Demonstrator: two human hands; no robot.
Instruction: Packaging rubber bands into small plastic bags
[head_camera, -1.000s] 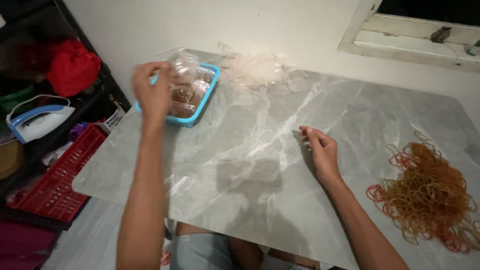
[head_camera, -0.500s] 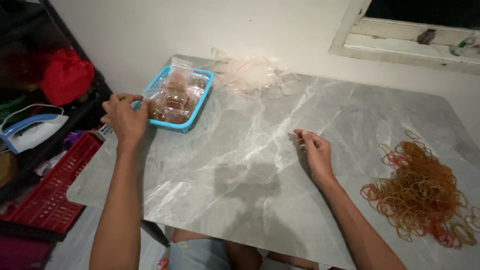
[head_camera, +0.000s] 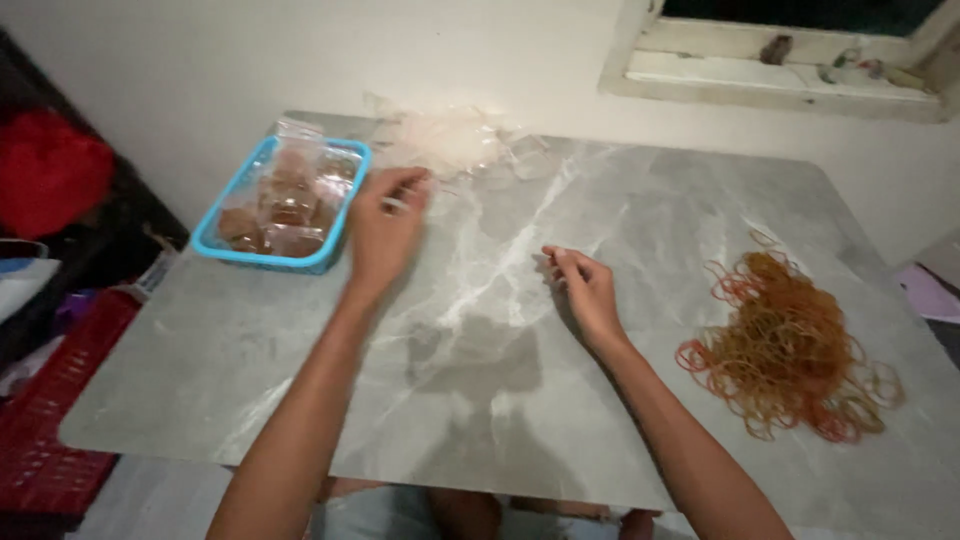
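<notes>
My left hand (head_camera: 383, 228) reaches across the grey marble-look table (head_camera: 480, 420), just right of a blue tray (head_camera: 212, 240). Its fingertips are pinched together at the near edge of a heap of empty clear plastic bags (head_camera: 450, 140); whether they grip anything is unclear. The tray holds several small clear bags filled with something brown (head_camera: 285, 205). My right hand (head_camera: 585, 288) rests on the middle of the table with its fingers curled together, and nothing shows in it. A pile of orange and red rubber bands (head_camera: 790, 345) lies to its right.
A white wall runs behind the table, with a window ledge (head_camera: 780, 75) at the upper right. Left of the table stand dark shelves with a red cloth (head_camera: 50, 170) and a red crate (head_camera: 45, 420) lower down. My knees show under the near table edge.
My left hand has left the blue tray's near left corner and moved right, to the edge of the empty bag heap. My right hand has stayed put.
</notes>
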